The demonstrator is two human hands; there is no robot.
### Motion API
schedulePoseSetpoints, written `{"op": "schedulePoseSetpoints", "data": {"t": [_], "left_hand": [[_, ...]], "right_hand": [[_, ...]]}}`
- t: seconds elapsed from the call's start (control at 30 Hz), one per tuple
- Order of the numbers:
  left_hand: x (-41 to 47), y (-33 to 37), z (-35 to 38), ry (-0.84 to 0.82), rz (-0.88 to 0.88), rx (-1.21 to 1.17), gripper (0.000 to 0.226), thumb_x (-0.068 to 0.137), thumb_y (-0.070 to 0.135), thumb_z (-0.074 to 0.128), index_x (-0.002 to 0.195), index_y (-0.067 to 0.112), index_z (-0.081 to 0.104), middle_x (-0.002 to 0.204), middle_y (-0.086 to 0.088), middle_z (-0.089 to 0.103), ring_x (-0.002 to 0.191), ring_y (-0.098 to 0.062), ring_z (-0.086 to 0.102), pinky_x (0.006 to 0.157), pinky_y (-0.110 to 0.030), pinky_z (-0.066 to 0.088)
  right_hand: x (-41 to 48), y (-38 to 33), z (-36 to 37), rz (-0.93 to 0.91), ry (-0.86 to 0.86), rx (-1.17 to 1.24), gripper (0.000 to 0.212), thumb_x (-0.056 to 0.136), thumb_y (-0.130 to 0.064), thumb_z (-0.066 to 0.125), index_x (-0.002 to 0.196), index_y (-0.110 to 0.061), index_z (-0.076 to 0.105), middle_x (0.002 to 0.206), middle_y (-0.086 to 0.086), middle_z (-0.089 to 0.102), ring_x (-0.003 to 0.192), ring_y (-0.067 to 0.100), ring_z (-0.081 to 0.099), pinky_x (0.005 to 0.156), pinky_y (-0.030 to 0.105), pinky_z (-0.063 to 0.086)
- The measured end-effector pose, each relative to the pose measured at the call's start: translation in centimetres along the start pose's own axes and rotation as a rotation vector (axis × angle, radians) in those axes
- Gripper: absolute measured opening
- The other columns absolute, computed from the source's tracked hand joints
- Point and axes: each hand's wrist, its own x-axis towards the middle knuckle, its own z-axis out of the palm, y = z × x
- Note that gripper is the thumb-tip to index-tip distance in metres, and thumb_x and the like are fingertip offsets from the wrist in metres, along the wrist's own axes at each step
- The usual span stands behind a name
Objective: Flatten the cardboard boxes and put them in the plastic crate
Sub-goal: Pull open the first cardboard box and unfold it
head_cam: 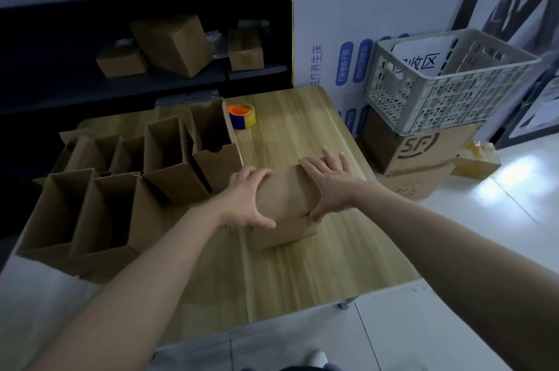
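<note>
A closed cardboard box (pixel 282 204) sits in the middle of the wooden table (pixel 302 274). My left hand (pixel 246 199) grips its left side, fingers curled over the top edge and thumb along the front. My right hand (pixel 328 181) grips its right side, fingers spread over the top and thumb at the front corner. Several open, upright cardboard boxes (pixel 169 156) stand in a cluster on the table's left half. The white plastic crate (pixel 447 83) stands to the right on a stack of brown cartons, with a sheet of paper inside it.
A roll of tape (pixel 242 116) lies at the table's far edge. An SF carton (pixel 420 150) and smaller cartons sit on the floor to the right. Dark shelves (pixel 145 74) with more boxes stand behind the table. White tiled floor runs along the front and right.
</note>
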Motion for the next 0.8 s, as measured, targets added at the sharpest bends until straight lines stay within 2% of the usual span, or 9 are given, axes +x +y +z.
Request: {"op": "schedulePoseSetpoints", "data": {"t": [0.13,0.27,0.33,0.4,0.5,0.6,0.67,0.73,0.8], "left_hand": [[0.3,-2.1,-0.2,-0.047,-0.035,-0.055,0.096,0.060,0.042,0.085,0.137,0.037,0.027,0.143,0.012,0.018,0.131,-0.016,0.023,0.107,-0.046,0.036],[0.9,-3.6,-1.0,0.046,-0.041,-0.076,0.057,0.074,0.038,0.076,0.124,0.032,0.049,0.141,0.007,0.028,0.132,-0.015,0.024,0.108,-0.040,0.030],[1.4,-3.6,-1.1,0.120,0.002,-0.009,0.042,0.079,0.038,0.071,0.117,0.029,0.056,0.129,0.007,0.039,0.127,-0.015,0.029,0.105,-0.037,0.030],[1.7,-3.5,-1.1,0.167,0.040,0.037,0.035,0.081,0.038,0.069,0.113,0.027,0.059,0.113,0.010,0.044,0.116,-0.013,0.037,0.097,-0.033,0.032],[2.0,-3.7,-1.2,0.174,0.082,0.073,0.027,0.084,0.036,0.067,0.107,0.024,0.060,0.111,0.008,0.047,0.099,-0.009,0.033,0.089,-0.029,0.030],[2.1,-3.5,-0.8,0.168,0.116,0.080,0.013,0.087,0.034,0.063,0.095,0.024,0.060,0.109,0.008,0.045,0.099,-0.010,0.035,0.090,-0.030,0.031],[2.0,-3.9,-0.8,0.156,0.149,0.116,0.019,0.087,0.038,0.062,0.102,0.026,0.058,0.116,0.008,0.044,0.114,-0.015,0.038,0.096,-0.032,0.033],[2.3,-4.8,-1.0,0.101,0.145,0.144,0.057,0.080,0.047,0.067,0.129,0.028,0.045,0.138,0.005,0.035,0.129,-0.018,0.030,0.107,-0.039,0.031],[2.2,-5.4,-1.6,0.030,0.085,-0.030,0.092,0.070,0.047,0.076,0.144,0.032,0.023,0.150,0.009,0.016,0.137,-0.020,0.021,0.111,-0.045,0.028]], "right_hand": [[1.3,-1.4,0.1,-0.021,-0.006,0.045,0.129,0.059,-0.064,0.075,0.151,-0.025,-0.006,0.159,-0.002,-0.001,0.143,0.028,-0.020,0.113,0.055,-0.013],[2.6,-3.3,-0.1,0.022,-0.026,0.061,0.128,0.059,-0.062,0.077,0.151,-0.025,-0.003,0.159,0.000,0.002,0.144,0.028,-0.013,0.115,0.054,-0.008],[2.8,-3.7,-0.1,0.054,-0.033,0.036,0.129,0.058,-0.062,0.078,0.151,-0.025,-0.003,0.158,0.000,0.003,0.144,0.028,-0.011,0.115,0.054,-0.007],[2.9,-4.0,0.0,0.081,-0.034,0.017,0.130,0.056,-0.062,0.078,0.151,-0.026,-0.003,0.158,0.000,0.003,0.144,0.029,-0.010,0.115,0.054,-0.006],[2.7,-4.6,0.4,0.123,-0.016,0.010,0.130,0.055,-0.064,0.078,0.151,-0.027,-0.003,0.157,0.000,0.005,0.144,0.029,-0.008,0.115,0.056,-0.005],[2.6,-4.5,0.6,0.125,0.005,-0.023,0.129,0.055,-0.065,0.077,0.151,-0.027,-0.001,0.156,-0.001,0.007,0.144,0.029,-0.006,0.115,0.056,-0.004],[2.6,-4.8,0.5,0.149,0.012,-0.008,0.127,0.056,-0.065,0.076,0.150,-0.027,0.002,0.155,0.000,0.009,0.144,0.030,-0.003,0.115,0.056,-0.003],[2.7,-4.8,0.1,0.193,0.019,0.027,0.124,0.055,-0.066,0.075,0.150,-0.025,0.007,0.153,0.002,0.015,0.142,0.029,0.004,0.115,0.055,-0.001],[2.8,-4.5,-0.7,0.255,-0.008,0.100,0.121,0.054,-0.067,0.073,0.149,-0.023,0.013,0.150,0.003,0.021,0.140,0.029,0.012,0.116,0.053,0.004]]}}
